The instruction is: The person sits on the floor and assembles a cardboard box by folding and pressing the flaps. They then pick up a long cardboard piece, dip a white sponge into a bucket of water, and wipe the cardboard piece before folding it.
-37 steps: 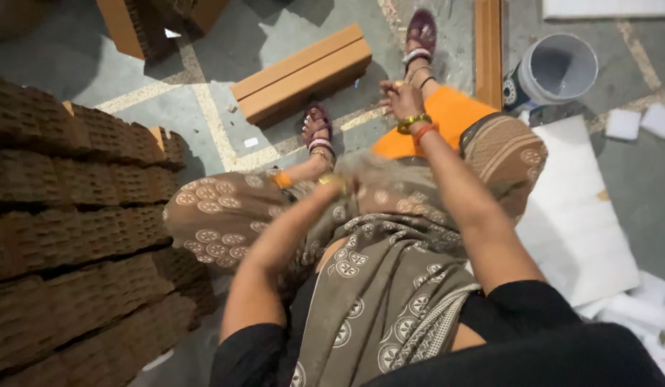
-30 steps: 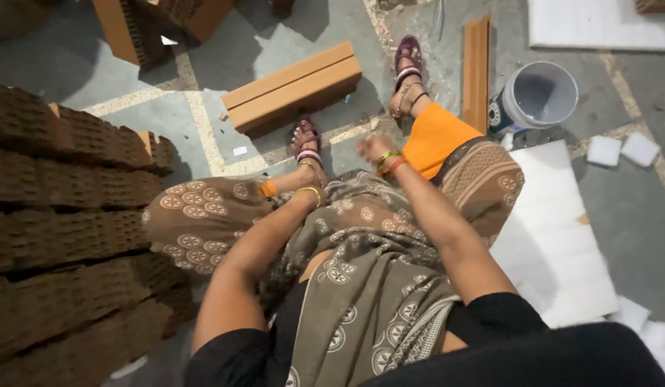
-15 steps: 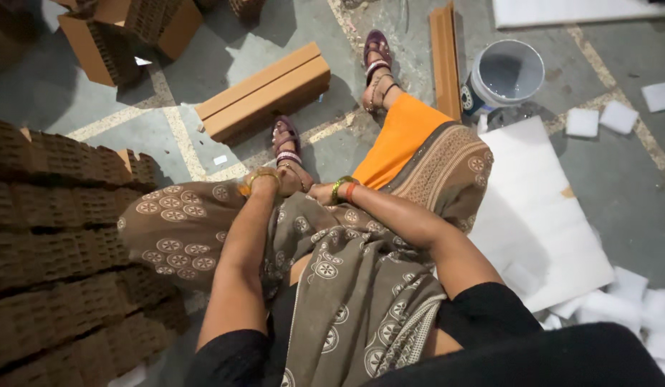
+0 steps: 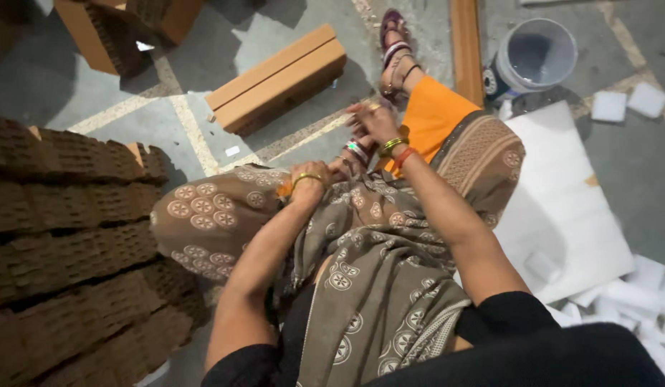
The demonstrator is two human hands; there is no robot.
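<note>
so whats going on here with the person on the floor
A person sits on a concrete floor, both hands down at the patterned brown cloth over their knees. The left hand presses into the cloth; the right hand is by the orange trouser leg. Perforated bricks are stacked beside them.

I'm looking at a brick workshop floor: stacked perforated bricks (image 4: pixel 67 236) sitting left, a hollow clay block (image 4: pixel 279 79) lying far.

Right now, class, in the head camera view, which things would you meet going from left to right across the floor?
Stack of dark brown perforated bricks → pair of long tan clay blocks → upright orange-brown wooden plank → round grey plastic bucket → small white foam squares.
</note>
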